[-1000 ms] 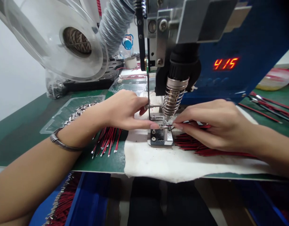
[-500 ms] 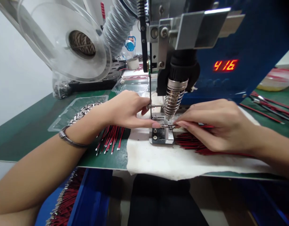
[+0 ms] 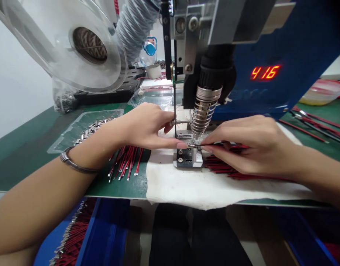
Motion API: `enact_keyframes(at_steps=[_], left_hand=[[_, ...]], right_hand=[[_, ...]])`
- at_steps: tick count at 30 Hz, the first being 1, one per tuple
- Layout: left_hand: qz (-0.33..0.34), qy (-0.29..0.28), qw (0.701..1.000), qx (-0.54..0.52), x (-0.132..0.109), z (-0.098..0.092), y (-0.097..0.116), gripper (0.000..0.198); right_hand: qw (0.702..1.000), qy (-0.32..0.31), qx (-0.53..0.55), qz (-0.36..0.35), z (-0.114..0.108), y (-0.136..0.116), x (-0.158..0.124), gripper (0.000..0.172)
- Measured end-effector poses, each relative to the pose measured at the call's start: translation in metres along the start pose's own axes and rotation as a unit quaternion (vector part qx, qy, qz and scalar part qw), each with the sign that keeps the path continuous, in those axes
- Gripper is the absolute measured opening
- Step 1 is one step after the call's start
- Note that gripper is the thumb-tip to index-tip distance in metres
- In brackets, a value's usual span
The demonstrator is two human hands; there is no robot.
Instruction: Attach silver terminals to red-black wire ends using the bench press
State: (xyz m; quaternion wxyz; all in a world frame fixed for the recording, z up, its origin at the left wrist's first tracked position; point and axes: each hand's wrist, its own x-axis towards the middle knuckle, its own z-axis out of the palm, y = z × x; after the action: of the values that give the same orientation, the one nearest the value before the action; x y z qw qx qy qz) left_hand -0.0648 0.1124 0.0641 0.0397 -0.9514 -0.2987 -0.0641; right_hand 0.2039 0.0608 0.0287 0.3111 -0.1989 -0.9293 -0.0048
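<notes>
My right hand (image 3: 253, 144) pinches a thin dark wire (image 3: 222, 143) between thumb and forefinger, its end at the small metal fixture (image 3: 188, 162). A small silver metal part (image 3: 191, 146) lies on the fixture in line with the wire. From the other side, the thumb of my left hand (image 3: 147, 125) reaches to that part, while its fingers stay apart from the thumb, near a thin metal rod (image 3: 183, 121). Just above stands the soldering head with its coiled spring (image 3: 204, 107); its tip is hard to make out. Red and black wires (image 3: 219, 166) lie under my right hand.
A blue machine (image 3: 255, 98) with a red "416" display stands behind. White cloth (image 3: 181, 188) covers the table's front. More wires (image 3: 128, 162) and a clear tray (image 3: 61, 136) of metal parts lie left. A clear fume hood (image 3: 59, 74) hangs upper left.
The whole view has shifted slightly. My right fingertips sit a little differently on the wire, and more of its dark length shows between them. My left hand stays by the fixture.
</notes>
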Motion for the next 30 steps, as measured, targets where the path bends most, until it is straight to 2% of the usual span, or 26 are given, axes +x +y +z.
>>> enact_keyframes(at_steps=[5,10,22,30], left_hand=[[0.013,0.018,1.0,-0.007,-0.0003,0.0016,-0.0016,0.063],[0.01,0.002,1.0,-0.018,-0.0012,-0.0001,-0.0016,0.06],[0.003,0.008,1.0,-0.002,0.0002,-0.0008,0.0016,0.063],[0.005,0.011,1.0,0.007,0.0006,-0.002,0.0033,0.064]], right_hand=[[1.0,-0.003,-0.007,0.009,0.0007,0.0009,-0.0019,0.013],[1.0,0.007,-0.018,-0.004,-0.0007,0.0014,-0.0025,0.011],[1.0,-0.005,-0.007,0.009,-0.0007,-0.0005,-0.0011,0.012],[1.0,-0.002,-0.016,-0.011,-0.0016,0.0012,-0.0026,0.013]])
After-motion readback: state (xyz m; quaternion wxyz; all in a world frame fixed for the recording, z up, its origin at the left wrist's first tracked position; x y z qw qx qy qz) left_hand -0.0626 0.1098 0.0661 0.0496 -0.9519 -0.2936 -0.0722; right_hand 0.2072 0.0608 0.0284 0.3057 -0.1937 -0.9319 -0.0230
